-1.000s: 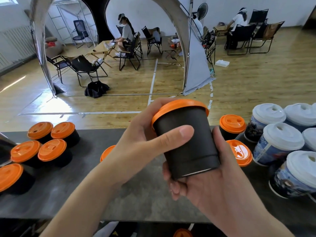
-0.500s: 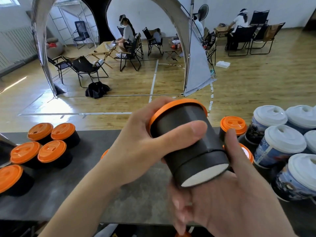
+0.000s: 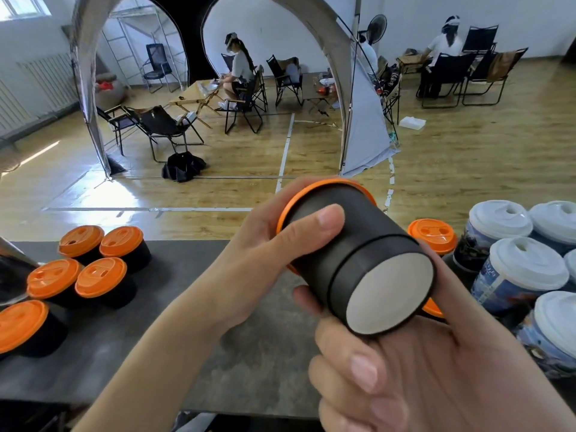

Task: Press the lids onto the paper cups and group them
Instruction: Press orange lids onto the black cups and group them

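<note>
Black cup [image 3: 367, 244] with orange lid [image 3: 330, 183] is held tilted; left hand [image 3: 249, 260] fingers are clamped round it; right hand [image 3: 436, 375] fingers are curled beneath it.

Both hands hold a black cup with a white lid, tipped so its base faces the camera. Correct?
No. The head view shows the lid is orange, not white. The left hand and right hand do hold the black cup tipped, base facing the camera.

I hold a cup [image 3: 352, 260] tipped between left hand [image 3: 258, 263] and right hand [image 3: 420, 369] above the table [image 3: 156, 353], a group of five cups [image 3: 99, 279] to its left, another cluster [image 3: 517, 275] to its right.
</note>
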